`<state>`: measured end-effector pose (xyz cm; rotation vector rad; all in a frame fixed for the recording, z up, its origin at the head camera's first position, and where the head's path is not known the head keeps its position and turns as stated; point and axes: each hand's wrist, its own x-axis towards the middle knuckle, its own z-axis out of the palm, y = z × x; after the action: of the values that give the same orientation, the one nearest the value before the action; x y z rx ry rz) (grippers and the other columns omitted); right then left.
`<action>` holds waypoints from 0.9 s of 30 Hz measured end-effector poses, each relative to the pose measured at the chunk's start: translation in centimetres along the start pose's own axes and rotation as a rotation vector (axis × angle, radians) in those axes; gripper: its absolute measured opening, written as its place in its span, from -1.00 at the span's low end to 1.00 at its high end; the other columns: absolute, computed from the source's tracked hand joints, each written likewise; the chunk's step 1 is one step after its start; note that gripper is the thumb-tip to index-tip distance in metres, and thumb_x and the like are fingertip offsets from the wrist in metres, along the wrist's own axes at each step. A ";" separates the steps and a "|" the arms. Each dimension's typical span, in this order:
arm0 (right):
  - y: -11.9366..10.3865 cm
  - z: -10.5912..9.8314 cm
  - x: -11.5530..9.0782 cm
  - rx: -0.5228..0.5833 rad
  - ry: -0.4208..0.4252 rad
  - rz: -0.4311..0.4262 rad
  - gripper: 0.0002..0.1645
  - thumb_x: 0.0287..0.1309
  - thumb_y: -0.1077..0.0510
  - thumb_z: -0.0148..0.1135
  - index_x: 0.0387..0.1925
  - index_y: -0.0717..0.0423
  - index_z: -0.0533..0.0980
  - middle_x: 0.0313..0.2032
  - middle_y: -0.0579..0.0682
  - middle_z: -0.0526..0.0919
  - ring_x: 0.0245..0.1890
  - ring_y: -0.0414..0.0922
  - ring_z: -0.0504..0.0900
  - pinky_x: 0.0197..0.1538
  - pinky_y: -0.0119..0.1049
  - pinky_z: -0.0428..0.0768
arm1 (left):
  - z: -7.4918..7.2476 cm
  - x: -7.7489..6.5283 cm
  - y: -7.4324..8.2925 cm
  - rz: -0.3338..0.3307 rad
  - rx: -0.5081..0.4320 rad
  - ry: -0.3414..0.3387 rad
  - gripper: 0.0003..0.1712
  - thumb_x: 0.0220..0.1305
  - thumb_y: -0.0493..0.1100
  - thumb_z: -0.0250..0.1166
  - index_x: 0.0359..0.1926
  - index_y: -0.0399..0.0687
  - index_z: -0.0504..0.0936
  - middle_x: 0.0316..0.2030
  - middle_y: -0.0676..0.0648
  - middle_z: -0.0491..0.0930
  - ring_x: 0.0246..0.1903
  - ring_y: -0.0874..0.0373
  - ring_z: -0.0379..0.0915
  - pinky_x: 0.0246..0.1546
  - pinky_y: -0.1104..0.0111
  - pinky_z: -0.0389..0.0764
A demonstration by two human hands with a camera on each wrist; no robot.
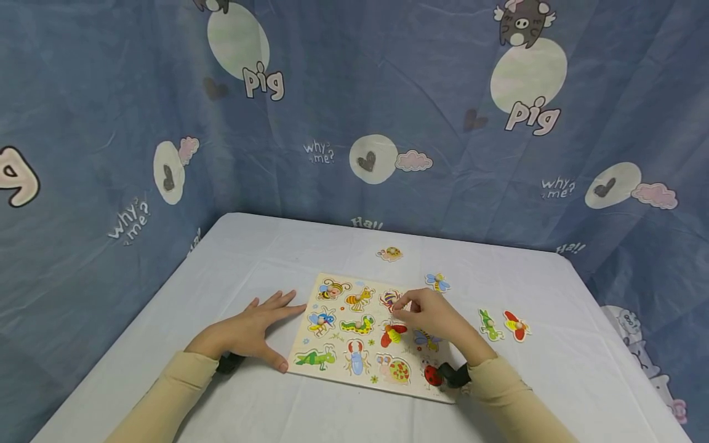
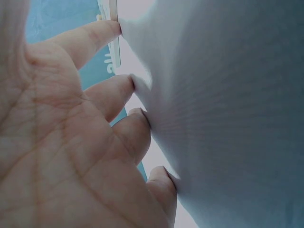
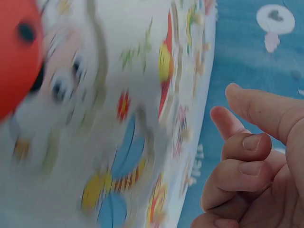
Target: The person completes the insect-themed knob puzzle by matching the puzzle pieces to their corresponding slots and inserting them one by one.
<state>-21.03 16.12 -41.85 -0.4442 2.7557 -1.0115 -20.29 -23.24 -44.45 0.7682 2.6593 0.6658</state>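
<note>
A wooden insect puzzle board (image 1: 339, 338) lies flat on the table. My left hand (image 1: 246, 332) is spread at its left side, thumb at the near-left corner and index finger at the left edge. In the left wrist view, the fingertips (image 2: 127, 81) rest on the white cloth. Above the upper right part of the board is my right hand (image 1: 434, 317), close to a purple-striped bug (image 1: 390, 299). The right wrist view shows its thumb and index finger apart with nothing between them, the other fingers bent. Nearby are a red-winged insect (image 1: 393, 333) and a blue-winged insect (image 3: 114, 183).
Loose pieces lie beyond the board: a yellow spotted bug (image 1: 392, 253) and a blue-winged dragonfly (image 1: 437, 282). To the right are a green grasshopper (image 1: 490, 326) and a red-winged bug (image 1: 517, 326). Behind the white-covered table (image 1: 266, 246) hangs a blue patterned curtain (image 1: 443, 184).
</note>
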 end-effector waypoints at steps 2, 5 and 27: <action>0.5 -0.6 -0.4 0.006 0.020 0.030 -0.88 0.26 -0.02 0.35 -0.23 -0.10 0.69 -0.73 -0.12 0.28 -0.74 -0.20 0.16 -0.62 -0.38 0.18 | 0.1 0.0 -0.1 -0.001 0.000 0.001 0.40 -0.40 0.46 0.60 0.53 0.23 0.23 0.61 -0.14 -0.10 0.59 -0.27 -0.32 0.42 -0.41 -0.28; 1.3 -1.4 -0.9 -0.005 0.052 0.071 -0.88 0.27 -0.03 0.34 -0.26 -0.11 0.69 -0.72 -0.12 0.29 -0.72 -0.19 0.19 -0.61 -0.37 0.20 | 0.2 0.0 -0.2 -0.001 0.001 0.002 0.39 -0.40 0.46 0.59 0.53 0.24 0.23 0.61 -0.13 -0.10 0.59 -0.26 -0.32 0.42 -0.41 -0.28; 7.2 -6.6 -5.3 -0.047 0.211 0.242 -0.68 0.31 -0.04 0.28 -0.14 0.13 0.65 -0.63 -0.10 0.34 -0.65 -0.19 0.31 -0.61 -0.34 0.31 | 0.1 0.1 -0.1 0.001 -0.003 0.001 0.40 -0.39 0.45 0.60 0.53 0.23 0.23 0.61 -0.15 -0.10 0.59 -0.27 -0.32 0.42 -0.42 -0.27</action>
<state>-19.35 27.02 -41.26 -0.0070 2.9298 -0.9847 -20.35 -23.25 -44.54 0.7692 2.6586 0.6702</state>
